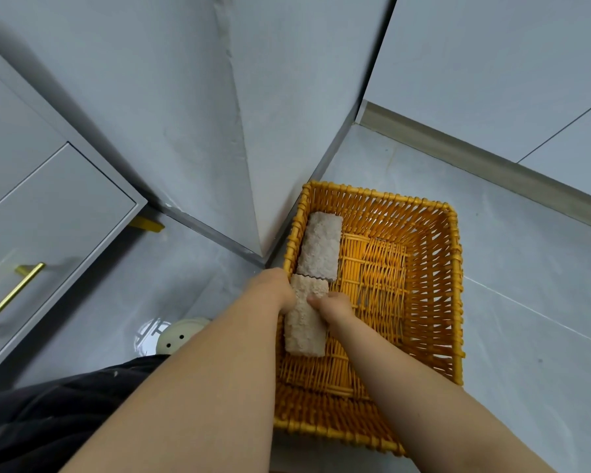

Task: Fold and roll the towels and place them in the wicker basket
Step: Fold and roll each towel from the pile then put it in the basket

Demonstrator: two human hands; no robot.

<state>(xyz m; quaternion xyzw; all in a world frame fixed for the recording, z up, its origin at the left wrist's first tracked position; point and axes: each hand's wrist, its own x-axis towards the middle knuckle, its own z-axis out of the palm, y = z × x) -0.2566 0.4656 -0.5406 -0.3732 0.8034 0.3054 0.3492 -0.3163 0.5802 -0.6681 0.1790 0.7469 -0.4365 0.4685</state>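
Note:
An orange wicker basket stands on the grey floor against a wall corner. One rolled beige towel lies inside along the basket's left wall at the far end. A second rolled beige towel sits just nearer, in line with the first, along the same wall. My left hand grips this second roll from its left side and my right hand grips it from the right. Both hands are down inside the basket, with their fingertips hidden behind the towel.
A grey cabinet with gold bar handle stands at the left. A pale round floor drain cover lies near my dark trouser leg. A projecting wall corner touches the basket's left rim. Grey floor tiles spread to the right.

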